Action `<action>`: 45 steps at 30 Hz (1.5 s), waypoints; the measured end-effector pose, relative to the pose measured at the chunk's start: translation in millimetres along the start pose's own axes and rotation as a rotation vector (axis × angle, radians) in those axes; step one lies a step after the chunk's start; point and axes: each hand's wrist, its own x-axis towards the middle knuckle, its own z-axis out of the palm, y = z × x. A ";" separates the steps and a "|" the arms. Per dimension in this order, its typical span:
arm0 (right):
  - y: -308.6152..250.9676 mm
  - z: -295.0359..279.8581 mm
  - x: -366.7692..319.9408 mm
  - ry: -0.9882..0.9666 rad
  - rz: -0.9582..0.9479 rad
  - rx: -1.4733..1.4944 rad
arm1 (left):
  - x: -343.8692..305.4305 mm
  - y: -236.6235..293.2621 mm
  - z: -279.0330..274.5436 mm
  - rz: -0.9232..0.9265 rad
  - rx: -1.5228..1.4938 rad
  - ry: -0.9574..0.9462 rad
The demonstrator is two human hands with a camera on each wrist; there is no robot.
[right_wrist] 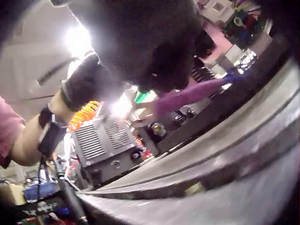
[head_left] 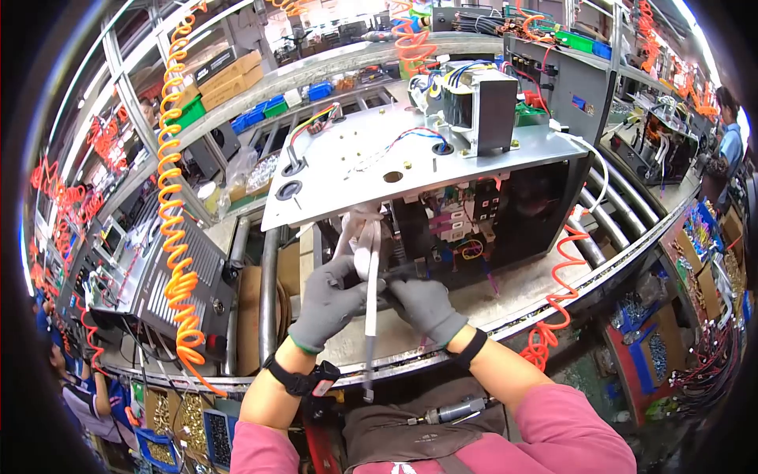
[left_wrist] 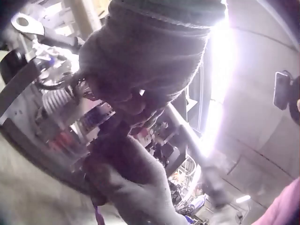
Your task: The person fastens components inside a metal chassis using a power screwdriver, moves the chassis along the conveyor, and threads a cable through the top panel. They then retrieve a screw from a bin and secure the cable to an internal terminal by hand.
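Both hands wear grey gloves and meet at the front of an open machine chassis (head_left: 474,213). My left hand (head_left: 325,304) has its fingers curled at a small dark piece (head_left: 387,294), beside a white-sleeved cable (head_left: 371,304) that hangs down past its fingers. From the other side my right hand (head_left: 429,308) pinches the same dark piece; I cannot tell what kind of part it is. In the left wrist view the fingertips of the left hand (left_wrist: 140,61) and right hand (left_wrist: 136,183) come together, hiding most of it. A purple strip (right_wrist: 187,99) shows below the right hand (right_wrist: 140,37).
A metal plate (head_left: 324,186) carrying a transformer (head_left: 474,107) covers the chassis top. Orange coiled air hoses (head_left: 170,197) hang at left and another (head_left: 557,308) lies at right. Rollers (head_left: 268,292) run underneath. A vented unit (head_left: 185,276) stands at left; screw bins (head_left: 655,347) flank the right.
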 end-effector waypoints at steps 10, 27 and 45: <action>-4.4 53.9 41.7 0.394 0.270 -0.026 | 25.6 17.5 -32.4 0.845 1.216 0.241; 17.2 66.5 43.8 0.467 0.237 0.208 | 78.7 24.3 -38.8 0.934 0.710 -0.168; 11.8 79.6 64.8 0.612 0.503 0.041 | 81.8 -6.0 -19.3 0.868 0.790 0.186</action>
